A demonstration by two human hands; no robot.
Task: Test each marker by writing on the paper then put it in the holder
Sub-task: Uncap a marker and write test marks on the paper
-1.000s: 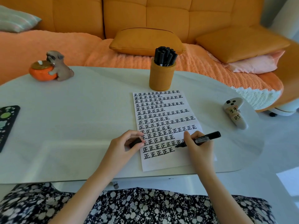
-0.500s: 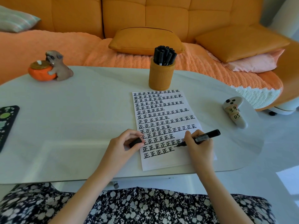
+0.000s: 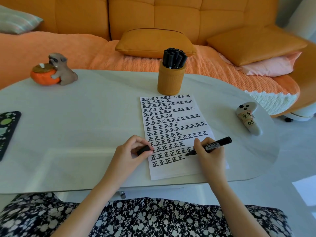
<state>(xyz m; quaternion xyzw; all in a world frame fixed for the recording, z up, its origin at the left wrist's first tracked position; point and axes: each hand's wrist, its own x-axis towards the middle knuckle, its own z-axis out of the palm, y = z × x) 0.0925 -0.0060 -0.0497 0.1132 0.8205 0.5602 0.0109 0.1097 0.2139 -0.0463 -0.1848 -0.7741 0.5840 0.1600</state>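
Note:
A white paper (image 3: 172,171) lies on the table, covered with rows of black written characters. My right hand (image 3: 209,156) grips a black marker (image 3: 215,145), its tip touching the paper at the end of a lower row. My left hand (image 3: 131,153) rests on the paper's left edge and pinches the black marker cap (image 3: 143,150). Behind the paper stands an orange cylindrical holder (image 3: 171,80) with several black markers (image 3: 174,58) upright in it.
The white oval table (image 3: 77,127) carries a dog-and-pumpkin figurine (image 3: 54,71) at the far left, a dark patterned phone (image 3: 6,130) at the left edge and a white labelled controller (image 3: 248,119) at the right. An orange sofa with cushions stands behind.
My right hand has shifted slightly left and down along the row with the marker tip on the paper. My left hand and the cap have stayed put.

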